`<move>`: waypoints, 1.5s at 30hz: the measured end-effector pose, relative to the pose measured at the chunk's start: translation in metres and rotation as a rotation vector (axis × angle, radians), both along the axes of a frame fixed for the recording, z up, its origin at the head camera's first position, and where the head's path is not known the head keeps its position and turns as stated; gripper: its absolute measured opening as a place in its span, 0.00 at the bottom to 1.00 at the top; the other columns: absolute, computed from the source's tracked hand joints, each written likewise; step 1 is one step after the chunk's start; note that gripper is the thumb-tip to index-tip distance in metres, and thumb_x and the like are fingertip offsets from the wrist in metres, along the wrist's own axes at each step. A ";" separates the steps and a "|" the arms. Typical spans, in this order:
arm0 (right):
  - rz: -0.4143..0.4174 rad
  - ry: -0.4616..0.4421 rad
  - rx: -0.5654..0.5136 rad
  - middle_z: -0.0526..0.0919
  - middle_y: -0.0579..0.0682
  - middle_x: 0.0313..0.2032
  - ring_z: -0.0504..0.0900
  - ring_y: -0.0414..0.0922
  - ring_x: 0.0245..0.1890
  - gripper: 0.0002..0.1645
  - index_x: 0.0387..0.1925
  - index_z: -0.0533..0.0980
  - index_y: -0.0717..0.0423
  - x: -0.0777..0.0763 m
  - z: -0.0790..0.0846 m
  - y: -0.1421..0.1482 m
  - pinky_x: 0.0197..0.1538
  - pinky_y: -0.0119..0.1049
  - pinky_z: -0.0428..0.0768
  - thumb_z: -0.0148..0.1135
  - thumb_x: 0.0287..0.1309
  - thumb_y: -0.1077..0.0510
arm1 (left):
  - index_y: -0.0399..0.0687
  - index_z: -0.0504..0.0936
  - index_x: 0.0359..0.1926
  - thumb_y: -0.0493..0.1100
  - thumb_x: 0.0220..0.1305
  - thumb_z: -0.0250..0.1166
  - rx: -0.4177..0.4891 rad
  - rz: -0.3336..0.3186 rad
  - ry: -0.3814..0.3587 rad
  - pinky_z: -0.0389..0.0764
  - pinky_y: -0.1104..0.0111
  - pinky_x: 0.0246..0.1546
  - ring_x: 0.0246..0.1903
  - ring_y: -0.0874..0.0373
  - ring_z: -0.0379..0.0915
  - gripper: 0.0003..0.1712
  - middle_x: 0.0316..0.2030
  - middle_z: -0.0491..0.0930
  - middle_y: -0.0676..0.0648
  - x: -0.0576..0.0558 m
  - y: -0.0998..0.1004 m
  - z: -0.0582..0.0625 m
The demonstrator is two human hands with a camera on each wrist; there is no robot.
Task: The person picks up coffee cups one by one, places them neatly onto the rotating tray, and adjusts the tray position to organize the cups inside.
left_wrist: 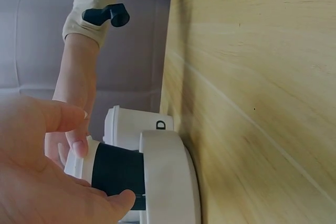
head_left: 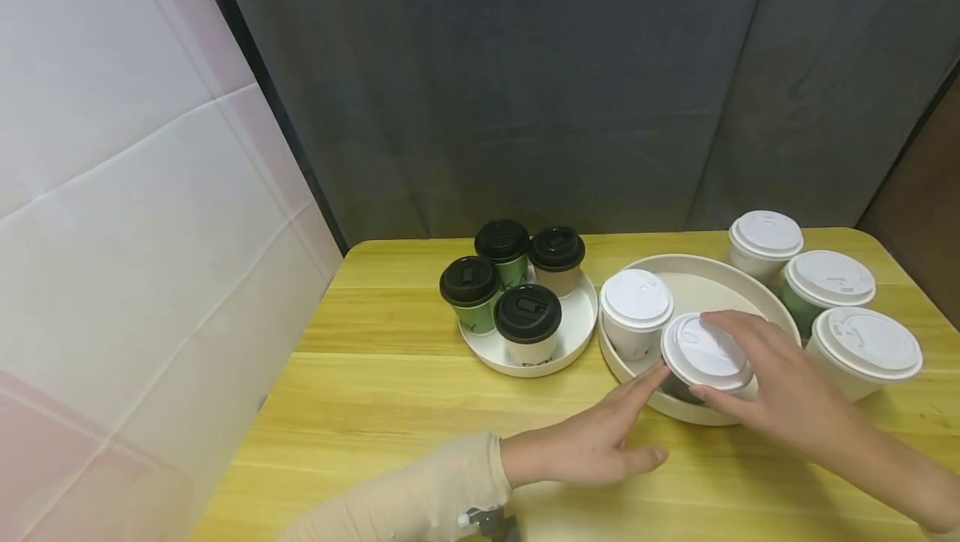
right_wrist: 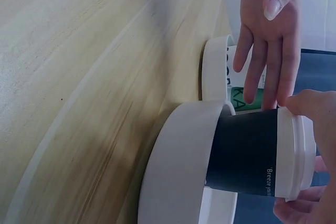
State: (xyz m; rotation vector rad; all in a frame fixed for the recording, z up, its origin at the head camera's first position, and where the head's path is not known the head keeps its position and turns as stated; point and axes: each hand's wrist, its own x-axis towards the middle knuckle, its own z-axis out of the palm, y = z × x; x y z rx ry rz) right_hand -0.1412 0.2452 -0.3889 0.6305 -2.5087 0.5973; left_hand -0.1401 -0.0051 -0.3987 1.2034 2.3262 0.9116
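Observation:
My right hand (head_left: 783,379) grips a dark paper coffee cup (right_wrist: 241,153) by its white lid (head_left: 701,350), thumb on one side and fingers on the other. The cup is at the near part of a large round cream tray (head_left: 693,279); the tray wall hides its base in the right wrist view. My left hand (head_left: 592,446) reaches in from the left with straight fingers, their tips at the cup's left side; I cannot tell whether they touch it. Another white-lidded cup (head_left: 637,300) stands in the same tray, left of the held one.
A smaller white round tray (head_left: 577,329) on the left bears several black-lidded cups (head_left: 528,313). Right of the large tray stand 3 white-lidded cups (head_left: 832,279) on the wooden table (head_left: 390,409). A dark curtain (head_left: 487,92) hangs behind the table; a pale wall (head_left: 135,217) is at left.

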 end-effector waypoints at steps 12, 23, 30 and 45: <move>0.005 -0.016 0.007 0.79 0.52 0.56 0.75 0.51 0.55 0.48 0.61 0.72 0.53 -0.004 -0.006 -0.001 0.53 0.33 0.67 0.82 0.35 0.46 | 0.55 0.29 0.79 0.48 0.72 0.55 -0.020 0.017 -0.009 0.49 0.63 0.78 0.79 0.56 0.35 0.50 0.80 0.33 0.48 -0.001 0.000 -0.003; -0.006 -0.038 0.005 0.79 0.52 0.57 0.75 0.51 0.56 0.48 0.61 0.72 0.53 -0.007 -0.007 -0.001 0.53 0.39 0.69 0.82 0.37 0.46 | 0.56 0.29 0.79 0.49 0.73 0.54 -0.038 0.028 -0.015 0.51 0.62 0.78 0.79 0.56 0.35 0.49 0.80 0.34 0.48 -0.003 -0.001 -0.004; 0.000 -0.046 0.008 0.78 0.52 0.58 0.74 0.52 0.57 0.47 0.62 0.71 0.52 -0.008 -0.008 -0.001 0.55 0.38 0.68 0.80 0.39 0.44 | 0.56 0.30 0.79 0.49 0.73 0.54 -0.032 0.039 -0.029 0.51 0.62 0.78 0.79 0.56 0.35 0.49 0.80 0.35 0.48 -0.003 -0.001 -0.005; -0.016 -0.095 0.022 0.76 0.51 0.59 0.73 0.52 0.58 0.45 0.63 0.70 0.52 -0.006 -0.008 -0.003 0.53 0.47 0.71 0.78 0.44 0.44 | 0.57 0.31 0.79 0.49 0.72 0.55 -0.030 0.048 -0.031 0.52 0.60 0.78 0.79 0.55 0.36 0.49 0.80 0.37 0.45 -0.005 -0.001 -0.007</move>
